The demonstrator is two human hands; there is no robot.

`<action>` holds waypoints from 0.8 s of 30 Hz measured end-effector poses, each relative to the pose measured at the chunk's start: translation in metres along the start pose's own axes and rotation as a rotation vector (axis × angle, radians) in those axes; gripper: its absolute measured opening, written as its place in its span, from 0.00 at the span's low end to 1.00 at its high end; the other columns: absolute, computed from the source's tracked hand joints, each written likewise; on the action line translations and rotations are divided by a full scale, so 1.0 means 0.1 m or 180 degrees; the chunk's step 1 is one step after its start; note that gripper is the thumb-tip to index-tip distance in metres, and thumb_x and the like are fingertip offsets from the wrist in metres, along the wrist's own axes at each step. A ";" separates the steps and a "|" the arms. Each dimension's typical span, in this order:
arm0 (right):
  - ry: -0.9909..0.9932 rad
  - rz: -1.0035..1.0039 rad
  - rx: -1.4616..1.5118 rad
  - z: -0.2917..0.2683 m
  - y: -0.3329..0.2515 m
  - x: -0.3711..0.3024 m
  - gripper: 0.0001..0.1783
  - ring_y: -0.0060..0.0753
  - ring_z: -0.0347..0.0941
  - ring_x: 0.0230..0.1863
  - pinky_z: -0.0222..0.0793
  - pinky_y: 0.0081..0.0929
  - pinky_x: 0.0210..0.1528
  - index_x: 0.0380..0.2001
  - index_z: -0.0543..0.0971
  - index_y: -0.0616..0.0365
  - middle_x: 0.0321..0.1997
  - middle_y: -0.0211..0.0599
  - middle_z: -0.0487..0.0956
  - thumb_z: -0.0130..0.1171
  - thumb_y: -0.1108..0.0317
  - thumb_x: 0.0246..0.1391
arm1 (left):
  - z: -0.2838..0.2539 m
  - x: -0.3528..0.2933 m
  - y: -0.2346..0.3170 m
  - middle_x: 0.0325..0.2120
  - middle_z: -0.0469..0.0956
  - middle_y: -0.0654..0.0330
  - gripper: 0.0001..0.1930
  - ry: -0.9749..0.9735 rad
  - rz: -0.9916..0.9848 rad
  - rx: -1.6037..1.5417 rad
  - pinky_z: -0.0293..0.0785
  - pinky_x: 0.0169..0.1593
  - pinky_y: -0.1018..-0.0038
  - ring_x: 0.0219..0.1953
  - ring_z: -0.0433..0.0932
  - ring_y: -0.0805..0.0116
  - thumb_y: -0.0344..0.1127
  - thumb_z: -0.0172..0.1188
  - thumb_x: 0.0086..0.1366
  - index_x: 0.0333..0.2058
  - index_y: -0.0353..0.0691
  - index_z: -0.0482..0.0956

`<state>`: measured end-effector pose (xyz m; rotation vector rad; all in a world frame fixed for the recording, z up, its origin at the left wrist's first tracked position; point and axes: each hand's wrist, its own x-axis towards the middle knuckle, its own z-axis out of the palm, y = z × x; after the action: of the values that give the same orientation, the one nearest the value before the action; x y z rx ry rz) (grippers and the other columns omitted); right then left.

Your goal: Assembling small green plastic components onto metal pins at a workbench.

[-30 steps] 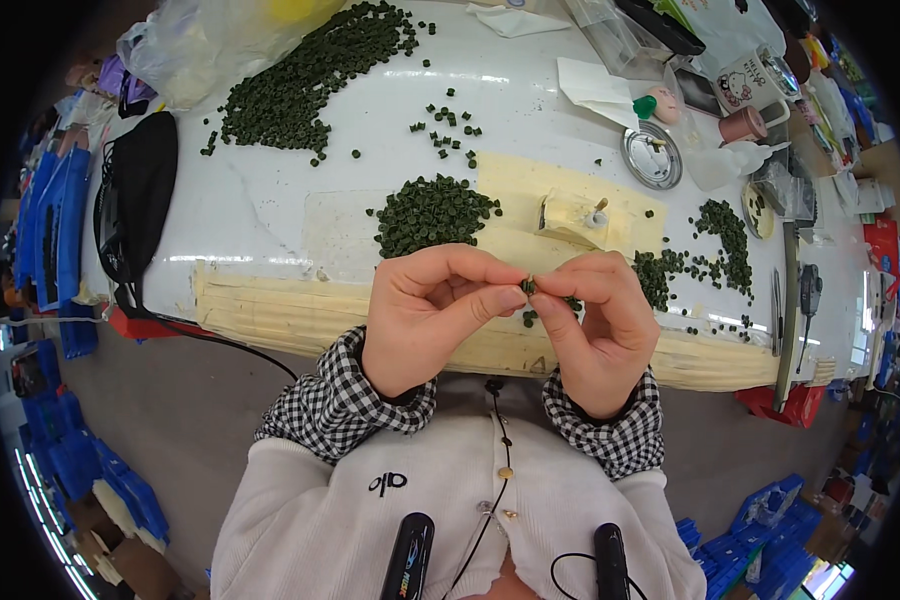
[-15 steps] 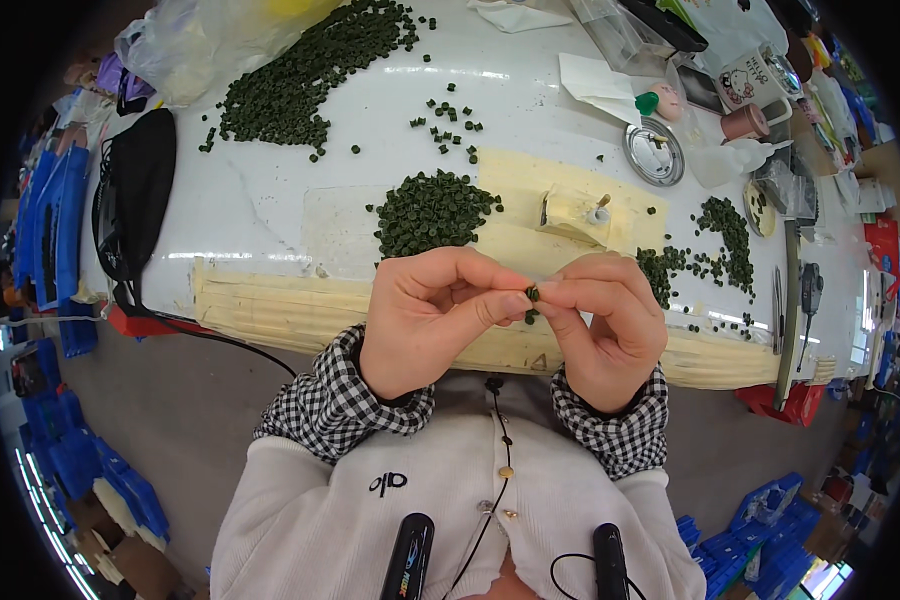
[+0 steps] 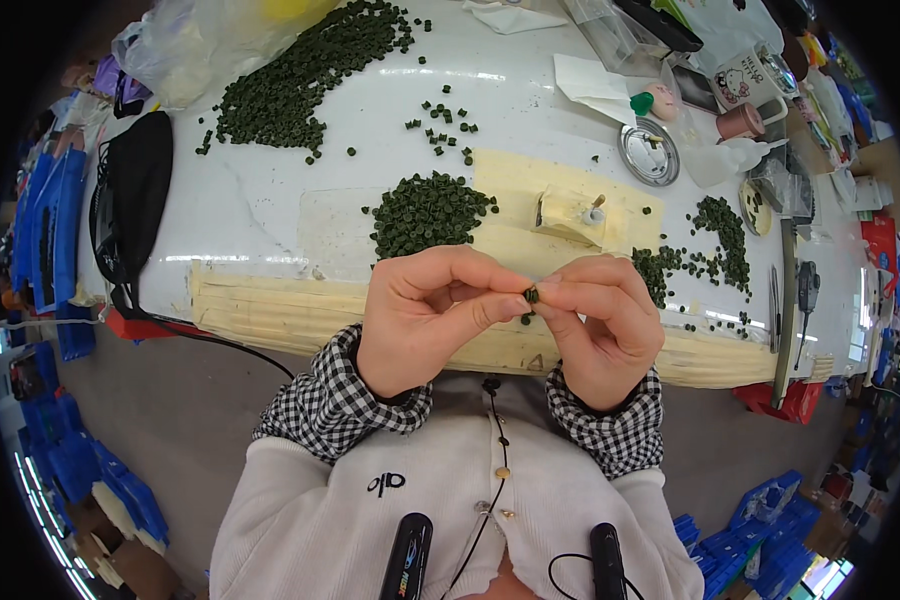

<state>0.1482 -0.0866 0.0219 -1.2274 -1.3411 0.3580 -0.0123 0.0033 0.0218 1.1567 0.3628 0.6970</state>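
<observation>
A small dark green spool-like piece (image 3: pixel 531 296) sits between the fingertips of my two hands, above the table's front edge. My left hand (image 3: pixel 415 325) is closed, its thumb and forefinger pinching the piece from the left. From the other side the thumb and forefinger of my right hand (image 3: pixel 610 330) pinch it as well. Another green bit (image 3: pixel 526 319) shows just under the fingertips; whether it is held or lies on the table I cannot tell. Beyond my left hand lies a heap of similar green pieces (image 3: pixel 425 215). A yellowish block with an upright peg (image 3: pixel 570 215) stands beyond my right hand.
A larger green heap (image 3: pixel 290 90) spreads at the far left by a clear plastic bag (image 3: pixel 185 50). More pieces (image 3: pixel 722 240) lie on the right. A round metal lid (image 3: pixel 649 152), a mug (image 3: pixel 750 80), tweezers (image 3: pixel 774 300) and a black cloth item (image 3: pixel 135 195) surround the work area.
The view has shifted very slightly. Both hands keep their pinch, and the green piece between the fingertips looks slightly turned.
</observation>
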 end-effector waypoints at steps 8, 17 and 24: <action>0.0311 0.0120 -0.0063 -0.06 0.01 0.03 0.11 0.28 0.73 0.31 0.69 0.22 0.35 0.33 0.80 0.64 0.32 0.37 0.77 0.65 0.84 0.44 | 0.00 0.01 -0.02 0.37 0.79 0.55 0.08 0.0129 0.0022 0.0083 0.76 0.46 0.79 0.40 0.79 0.73 0.19 0.61 0.59 0.39 0.28 0.79; 0.0407 -0.0041 -0.1977 -0.34 0.16 0.40 0.08 0.35 0.71 0.33 0.66 0.26 0.35 0.32 0.80 0.62 0.31 0.37 0.76 0.65 0.76 0.46 | 0.00 0.06 -0.08 0.33 0.81 0.56 0.08 0.0442 -0.0069 0.0063 0.76 0.42 0.80 0.37 0.80 0.74 0.19 0.60 0.60 0.39 0.29 0.80; 0.0130 -0.0038 -0.2175 -0.34 0.22 0.41 0.07 0.32 0.72 0.33 0.67 0.25 0.35 0.32 0.81 0.63 0.30 0.37 0.76 0.65 0.76 0.46 | 0.00 0.07 -0.08 0.33 0.81 0.56 0.09 0.0444 -0.0053 0.0002 0.76 0.42 0.80 0.36 0.80 0.74 0.20 0.60 0.60 0.40 0.29 0.79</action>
<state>0.1981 -0.0609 0.0339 -1.7695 -1.4866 -0.1579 -0.0046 0.0059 0.0146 1.1073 0.4897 0.7652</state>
